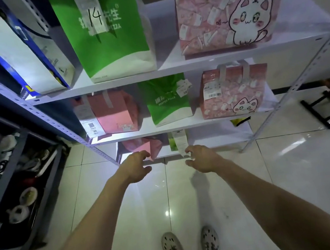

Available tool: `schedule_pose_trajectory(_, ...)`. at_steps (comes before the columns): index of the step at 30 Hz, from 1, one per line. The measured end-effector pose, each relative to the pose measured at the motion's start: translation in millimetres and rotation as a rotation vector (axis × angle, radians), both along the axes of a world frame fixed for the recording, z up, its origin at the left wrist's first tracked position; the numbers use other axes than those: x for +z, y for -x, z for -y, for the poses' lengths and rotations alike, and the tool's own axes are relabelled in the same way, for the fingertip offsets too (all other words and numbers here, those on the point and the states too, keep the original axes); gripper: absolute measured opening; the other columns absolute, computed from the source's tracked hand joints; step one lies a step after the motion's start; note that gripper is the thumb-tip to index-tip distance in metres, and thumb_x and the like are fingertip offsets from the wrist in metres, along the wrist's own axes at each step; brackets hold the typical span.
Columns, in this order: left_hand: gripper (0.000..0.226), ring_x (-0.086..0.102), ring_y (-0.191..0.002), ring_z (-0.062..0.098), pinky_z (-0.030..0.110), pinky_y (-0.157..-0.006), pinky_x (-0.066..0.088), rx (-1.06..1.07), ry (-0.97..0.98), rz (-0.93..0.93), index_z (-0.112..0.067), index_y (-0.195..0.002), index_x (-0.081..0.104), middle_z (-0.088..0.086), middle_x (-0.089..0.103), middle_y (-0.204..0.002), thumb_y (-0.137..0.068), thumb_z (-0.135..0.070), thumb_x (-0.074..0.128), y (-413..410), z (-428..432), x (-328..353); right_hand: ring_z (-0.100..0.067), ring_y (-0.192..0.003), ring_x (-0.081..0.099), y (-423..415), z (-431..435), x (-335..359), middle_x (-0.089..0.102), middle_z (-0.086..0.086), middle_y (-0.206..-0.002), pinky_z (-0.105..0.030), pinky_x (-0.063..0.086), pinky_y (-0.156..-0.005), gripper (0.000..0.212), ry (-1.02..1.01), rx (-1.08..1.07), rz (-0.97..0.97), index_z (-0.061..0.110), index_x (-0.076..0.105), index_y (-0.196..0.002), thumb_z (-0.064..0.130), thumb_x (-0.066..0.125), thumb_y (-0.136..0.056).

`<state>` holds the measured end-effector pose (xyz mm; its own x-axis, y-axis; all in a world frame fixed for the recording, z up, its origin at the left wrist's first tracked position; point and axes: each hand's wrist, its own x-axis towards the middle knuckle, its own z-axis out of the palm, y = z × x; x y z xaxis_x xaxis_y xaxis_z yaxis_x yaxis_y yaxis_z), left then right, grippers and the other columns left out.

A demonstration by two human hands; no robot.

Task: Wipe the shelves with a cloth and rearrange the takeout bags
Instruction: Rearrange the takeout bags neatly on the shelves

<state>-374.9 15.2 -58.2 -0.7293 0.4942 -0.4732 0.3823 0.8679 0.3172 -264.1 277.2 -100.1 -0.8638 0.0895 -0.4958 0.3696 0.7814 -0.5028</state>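
Hands (138,167) (202,159) reach, grip open, toward pink bag (152,146).

Two bare forearms without sleeves, no rings or watch on left hand (136,167) or right hand (203,158). Below, pale perforated clog-style shoes (174,249) with dark speckles.

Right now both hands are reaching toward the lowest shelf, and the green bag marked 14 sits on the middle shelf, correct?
Not quite. The head view shows the green bag marked 14 on the top visible shelf, not the middle one. The left hand and right hand are indeed reaching toward the lowest shelf.
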Motion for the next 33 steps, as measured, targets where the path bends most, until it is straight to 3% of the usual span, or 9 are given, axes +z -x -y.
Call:
schedule_pose_trajectory(8, 0.057, 0.067, -0.117, 0.028, 0.04, -0.101, 0.054, 0.034, -0.056, -0.024, -0.014, -0.152, 0.055, 0.011, 0.066, -0.139, -0.1, -0.026, 0.074, 3.2, 12.0, -27.7, -0.029, -0.136, 0.055, 13.7, 21.0, -25.7, 0.056, -0.008, -0.153, -0.037, 0.045, -0.111, 0.059, 0.021, 0.018, -0.01, 0.017, 0.048, -0.154, 0.038, 0.065, -0.102)
schedule_pose_trajectory(14, 0.058, 0.067, -0.12, 0.029, 0.042, -0.104, 0.053, 0.105, -0.13, -0.021, -0.012, -0.152, 0.054, 0.014, 0.066, -0.137, -0.099, -0.024, 0.074, 15.6, 27.2, -61.3, -0.025, -0.132, 0.057, 37.0, 49.8, -52.0, 0.058, -0.006, -0.148, -0.034, 0.045, -0.105, 0.051, 0.046, 0.047, -0.049, 0.016, 0.053, -0.148, 0.033, 0.066, -0.101)
schedule_pose_trajectory(17, 0.058, 0.067, -0.121, 0.029, 0.041, -0.104, 0.054, 0.12, -0.135, -0.026, -0.013, -0.152, 0.054, 0.014, 0.066, -0.137, -0.098, -0.024, 0.075, 25.6, 36.0, -91.2, -0.027, -0.132, 0.056, 53.5, 63.5, -72.9, 0.058, -0.006, -0.146, -0.041, 0.048, -0.108, 0.052, 0.044, 0.059, -0.067, 0.018, 0.052, -0.149, 0.035, 0.065, -0.101)
schedule_pose_trajectory(20, 0.059, 0.064, -0.13, 0.03, 0.045, -0.108, 0.054, 0.151, -0.154, -0.062, -0.015, -0.154, 0.053, 0.011, 0.063, -0.148, -0.099, -0.023, 0.073, 36.6, 41.8, -123.8, -0.028, -0.13, 0.057, 75.2, 74.0, -95.8, 0.058, -0.009, -0.146, -0.038, 0.048, -0.105, 0.053, 0.037, 0.06, -0.13, 0.018, 0.052, -0.15, 0.031, 0.065, -0.101)
schedule_pose_trajectory(24, 0.063, 0.059, -0.137, 0.031, 0.047, -0.113, 0.052, 0.191, -0.219, -0.186, -0.02, -0.156, 0.05, 0.006, 0.054, -0.158, -0.098, -0.022, 0.075, 54.9, 44.5, -161.6, -0.026, -0.126, 0.059, 107.0, 81.1, -123.1, 0.058, -0.006, -0.145, -0.035, 0.047, -0.103, 0.051, 0.002, 0.026, -0.261, 0.018, 0.053, -0.149, 0.028, 0.065, -0.101)
schedule_pose_trajectory(30, 0.063, 0.058, -0.132, 0.028, 0.046, -0.109, 0.056, 0.186, -0.326, -0.424, -0.022, -0.152, 0.053, 0.004, 0.058, -0.149, -0.094, -0.016, 0.075, 88.3, 45.9, -205.7, -0.023, -0.115, 0.064, 146.6, 85.2, -170.7, 0.065, -0.001, -0.131, -0.035, 0.052, -0.092, 0.038, -0.024, 0.048, -0.372, 0.022, 0.063, -0.137, 0.032, 0.066, -0.1)
schedule_pose_trajectory(33, 0.073, 0.053, -0.136, 0.031, 0.047, -0.116, 0.049, 0.167, -0.362, -0.616, -0.017, -0.154, 0.052, 0.007, 0.055, -0.152, -0.086, -0.004, 0.073, 107.5, 46.3, -230.6, -0.023, -0.114, 0.066, 156.8, 89.9, -209.7, 0.066, 0.0, -0.131, -0.04, 0.055, -0.099, 0.038, -0.042, 0.074, -0.38, 0.023, 0.064, -0.137, 0.032, 0.067, -0.1)
